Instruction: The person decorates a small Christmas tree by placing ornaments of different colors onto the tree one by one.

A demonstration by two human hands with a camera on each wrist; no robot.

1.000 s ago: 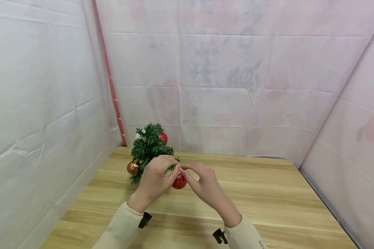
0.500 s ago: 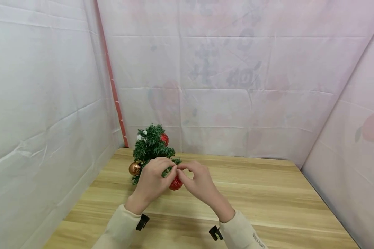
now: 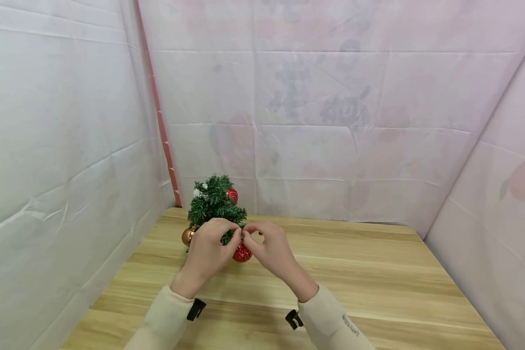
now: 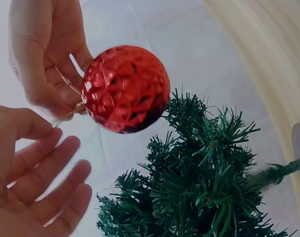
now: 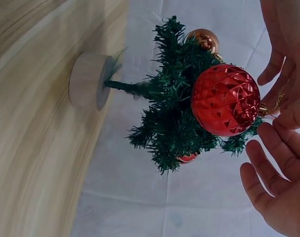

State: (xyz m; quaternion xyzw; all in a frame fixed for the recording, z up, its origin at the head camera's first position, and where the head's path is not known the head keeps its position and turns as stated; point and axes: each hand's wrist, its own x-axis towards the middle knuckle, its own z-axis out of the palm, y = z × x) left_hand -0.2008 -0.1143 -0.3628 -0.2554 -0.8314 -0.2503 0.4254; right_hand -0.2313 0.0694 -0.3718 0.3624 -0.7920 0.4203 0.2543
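Observation:
A faceted red Christmas bauble [image 3: 242, 253] hangs between both hands in the head view, in front of a small green Christmas tree [image 3: 216, 203]. My left hand [image 3: 207, 249] pinches the thin gold string [image 4: 62, 119] between thumb and index finger. Right beside it, my right hand [image 3: 273, 247] pinches the same string near the gold cap [image 5: 263, 109]. Both hands' other fingers are spread loosely in the wrist views. The bauble overlaps the branches in the right wrist view. In the head view the hands hide the tree's lower part.
A copper-gold bauble [image 3: 187, 236] hangs on the tree's left and a striped red one [image 3: 232, 196] on its upper right. The tree's round wooden base [image 5: 88, 81] stands on the wood-grain table [image 3: 354, 272]. White cloth walls [image 3: 306, 146] enclose the table.
Both hands, with the red bauble between them, have moved slightly left and closer to the tree. The right hand has come nearer the left.

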